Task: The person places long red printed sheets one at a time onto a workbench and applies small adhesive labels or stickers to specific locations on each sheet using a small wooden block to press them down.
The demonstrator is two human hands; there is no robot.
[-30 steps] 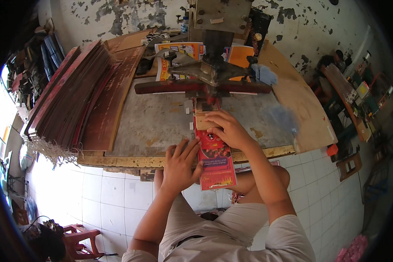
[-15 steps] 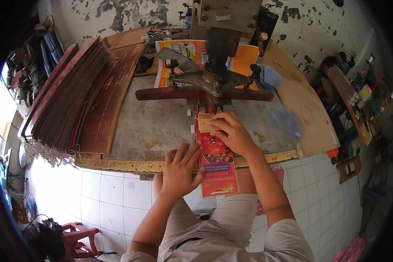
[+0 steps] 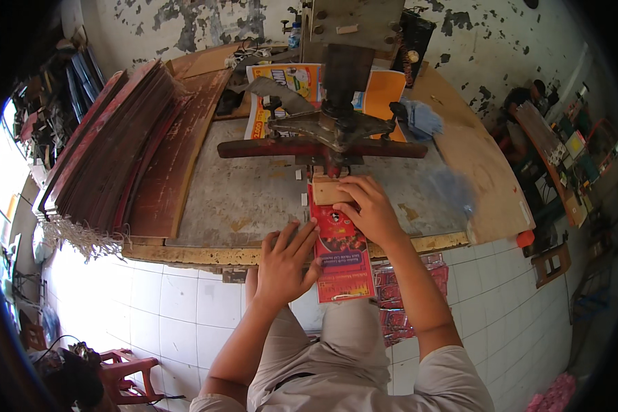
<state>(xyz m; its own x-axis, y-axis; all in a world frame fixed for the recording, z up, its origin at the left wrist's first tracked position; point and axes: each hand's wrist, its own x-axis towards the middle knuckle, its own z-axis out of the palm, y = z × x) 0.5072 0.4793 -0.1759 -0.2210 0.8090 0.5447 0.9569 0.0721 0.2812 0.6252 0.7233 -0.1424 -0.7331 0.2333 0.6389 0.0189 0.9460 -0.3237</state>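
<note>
A long red printed packet lies on the grey metal table top, its near end hanging past the front edge over my lap. At its far end sits a small wooden block, right under the foot of a dark metal press. My right hand grips the block at its right side with thumb and fingers. My left hand rests flat along the packet's left edge, fingers stretched out. Whether the packet is one sheet or a thin stack, I cannot tell.
A bundle of dark red boards stands at the table's left. Colourful printed sheets and a blue plastic wrap lie behind the press bar. More red packets lie on the tiled floor, and a red stool stands lower left.
My hands, the block and the packet keep nearly the same places. My right leg has shifted left, uncovering more of the red packets on the floor.
</note>
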